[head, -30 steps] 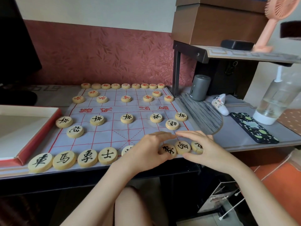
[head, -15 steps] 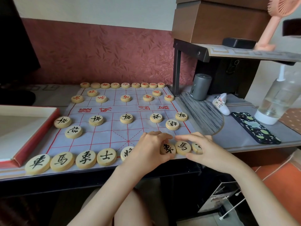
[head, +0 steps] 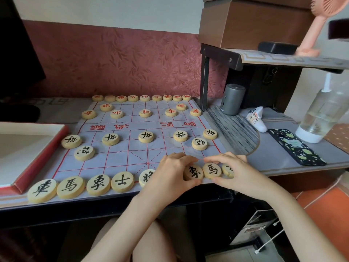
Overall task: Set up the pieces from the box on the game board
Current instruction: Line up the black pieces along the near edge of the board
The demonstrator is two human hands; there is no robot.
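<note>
Both hands rest on the near row of the game board (head: pixel 120 159) on the bench (head: pixel 283 159): the left hand (head: pixel 170 173) pinches one round black-lettered piece (head: pixel 193 173), the right hand (head: pixel 232 172) pinches the next piece (head: pixel 211 170), touching it; the box (head: pixel 24 148) lies left

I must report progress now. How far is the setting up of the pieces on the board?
Nearly done. The red-lettered round wooden pieces fill the far rows, and the black-lettered front rows stand in place on the white cloth board with red lines. In hand: the left hand and right hand adjust the near-row discs at the right. The red-edged box looks empty.
</note>
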